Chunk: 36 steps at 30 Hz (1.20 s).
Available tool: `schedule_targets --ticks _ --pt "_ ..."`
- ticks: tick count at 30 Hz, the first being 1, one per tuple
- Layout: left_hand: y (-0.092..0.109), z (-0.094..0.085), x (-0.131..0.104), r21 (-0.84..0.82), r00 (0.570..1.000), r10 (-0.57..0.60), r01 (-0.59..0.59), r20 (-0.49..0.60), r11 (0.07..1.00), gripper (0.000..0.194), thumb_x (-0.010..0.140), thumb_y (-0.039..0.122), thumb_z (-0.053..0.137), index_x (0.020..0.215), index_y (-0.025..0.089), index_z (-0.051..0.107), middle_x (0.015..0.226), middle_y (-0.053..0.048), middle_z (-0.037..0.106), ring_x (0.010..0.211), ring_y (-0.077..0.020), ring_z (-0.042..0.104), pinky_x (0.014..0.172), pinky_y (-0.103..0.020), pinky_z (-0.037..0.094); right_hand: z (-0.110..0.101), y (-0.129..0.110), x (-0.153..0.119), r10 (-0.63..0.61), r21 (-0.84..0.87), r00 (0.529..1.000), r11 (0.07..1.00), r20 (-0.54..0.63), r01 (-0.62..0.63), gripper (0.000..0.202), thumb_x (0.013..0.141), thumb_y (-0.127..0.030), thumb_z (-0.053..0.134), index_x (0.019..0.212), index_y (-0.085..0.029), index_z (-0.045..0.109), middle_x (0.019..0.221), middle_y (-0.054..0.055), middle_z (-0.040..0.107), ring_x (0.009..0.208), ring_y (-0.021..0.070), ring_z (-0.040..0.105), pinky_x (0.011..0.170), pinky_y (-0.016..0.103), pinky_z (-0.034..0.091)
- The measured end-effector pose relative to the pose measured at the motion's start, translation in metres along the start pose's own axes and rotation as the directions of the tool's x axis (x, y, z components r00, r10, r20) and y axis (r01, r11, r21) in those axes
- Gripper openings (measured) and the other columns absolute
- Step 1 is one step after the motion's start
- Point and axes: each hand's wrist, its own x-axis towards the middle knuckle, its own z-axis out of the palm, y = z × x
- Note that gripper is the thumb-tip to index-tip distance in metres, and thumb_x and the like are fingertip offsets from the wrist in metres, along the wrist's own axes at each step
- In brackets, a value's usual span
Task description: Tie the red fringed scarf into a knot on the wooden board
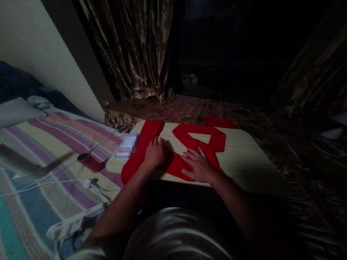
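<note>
Desk point(238, 155): red cloth point(149, 132) at the near edge, could slip if tugged!
Left hand point(156, 153): fingers bent, pinch can't tell.
Right hand point(200, 167): spread flat; dragging could wrinkle cloth.

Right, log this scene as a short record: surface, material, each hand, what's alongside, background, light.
Surface: pale table, rounded corners
Material: red cloth, wide strip at left, looped strip toward far edge; unclear whether one piece
Left hand: left hand on the cloth, grip unclear
Right hand: right hand on the cloth, fingers spread
Alongside: striped bed cover at left, with red cup and power strip
Background: patterned curtain
Light: dim
</note>
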Motion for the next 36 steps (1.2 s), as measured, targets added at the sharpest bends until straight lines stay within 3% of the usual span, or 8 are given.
schedule_targets --ticks 5,9,21,23,26,28,31,36 --pt "0.028 -0.015 -0.048 -0.068 0.975 0.179 -0.172 0.129 0.983 0.043 0.083 0.016 0.052 0.123 0.016 0.066 0.118 -0.017 0.067 0.113 -0.0315 0.057 0.103 -0.046 0.041 0.002 0.001 0.0 0.005 0.0 1.0 1.0 0.004 -0.005 0.064 0.092 -0.06 0.053 0.145 -0.025 0.054 0.149 0.01 0.054 0.145 0.0311 0.035 0.122 0.06 0.003" --pt "0.038 -0.012 -0.072 -0.039 0.969 0.208 -0.204 0.137 0.978 0.045 0.087 0.022 0.051 0.13 0.018 0.062 0.124 -0.016 0.065 0.116 -0.0312 0.056 0.102 -0.046 0.042 0.002 0.001 0.0 0.004 0.002 1.0 1.0 -0.003 -0.004 0.063 0.091 -0.059 0.054 0.144 -0.026 0.055 0.148 0.009 0.054 0.145 0.0313 0.035 0.122 0.06 0.004" --pt "0.027 -0.008 -0.05 0.097 0.996 -0.02 0.011 0.086 0.995 0.04 0.092 0.031 0.047 0.126 0.013 0.062 0.131 -0.02 0.06 0.116 -0.0367 0.055 0.095 -0.049 0.045 0.001 0.001 0.0 0.008 0.001 1.0 1.0 -0.009 -0.008 0.063 0.092 -0.06 0.053 0.144 -0.025 0.056 0.148 0.009 0.055 0.144 0.0313 0.036 0.122 0.059 0.002" --pt "0.033 -0.009 -0.054 0.075 0.999 -0.019 0.017 0.035 0.997 0.046 0.092 0.032 0.05 0.132 0.012 0.058 0.136 -0.021 0.057 0.122 -0.0371 0.052 0.099 -0.049 0.043 0.001 0.0 0.0 0.009 0.005 1.0 1.0 -0.003 -0.009 0.063 0.092 -0.059 0.053 0.144 -0.025 0.055 0.147 0.009 0.055 0.144 0.0317 0.036 0.122 0.06 0.002" --pt "0.047 -0.008 -0.063 0.01 0.997 0.079 -0.078 -0.012 0.997 0.05 0.094 0.036 0.049 0.137 0.012 0.054 0.137 -0.019 0.058 0.127 -0.0346 0.049 0.107 -0.046 0.039 0.002 0.0 0.0 0.006 0.0 1.0 1.0 -0.005 -0.006 0.062 0.092 -0.057 0.054 0.144 -0.024 0.056 0.148 0.01 0.055 0.144 0.0324 0.036 0.122 0.06 0.003" --pt "0.054 -0.006 -0.068 -0.018 0.992 0.127 -0.127 0.02 0.992 0.05 0.096 0.04 0.046 0.135 0.011 0.056 0.132 -0.018 0.061 0.123 -0.033 0.052 0.107 -0.045 0.039 0.003 0.001 0.0 0.002 -0.012 1.0 1.0 -0.011 -0.003 0.06 0.092 -0.054 0.054 0.144 -0.023 0.056 0.148 0.01 0.055 0.144 0.0322 0.036 0.123 0.059 0.003" --pt "0.058 -0.006 -0.068 0.011 0.994 0.073 -0.074 0.082 0.997 0.051 0.096 0.046 0.045 0.131 0.011 0.058 0.127 -0.018 0.063 0.119 -0.0333 0.054 0.104 -0.045 0.041 0.004 0.002 0.001 -0.001 -0.018 1.0 1.0 -0.013 0.0 0.06 0.093 -0.054 0.054 0.144 -0.023 0.055 0.148 0.009 0.055 0.144 0.0317 0.036 0.123 0.059 0.003" --pt "0.041 -0.005 -0.052 0.103 0.995 -0.03 0.02 0.095 0.994 0.045 0.098 0.046 0.041 0.124 0.016 0.061 0.131 -0.016 0.061 0.121 -0.034 0.053 0.101 -0.049 0.042 0.003 0.001 0.001 -0.004 -0.006 1.0 1.0 -0.016 0.004 0.062 0.092 -0.057 0.054 0.144 -0.023 0.056 0.147 0.01 0.055 0.144 0.0313 0.037 0.122 0.058 0.003"
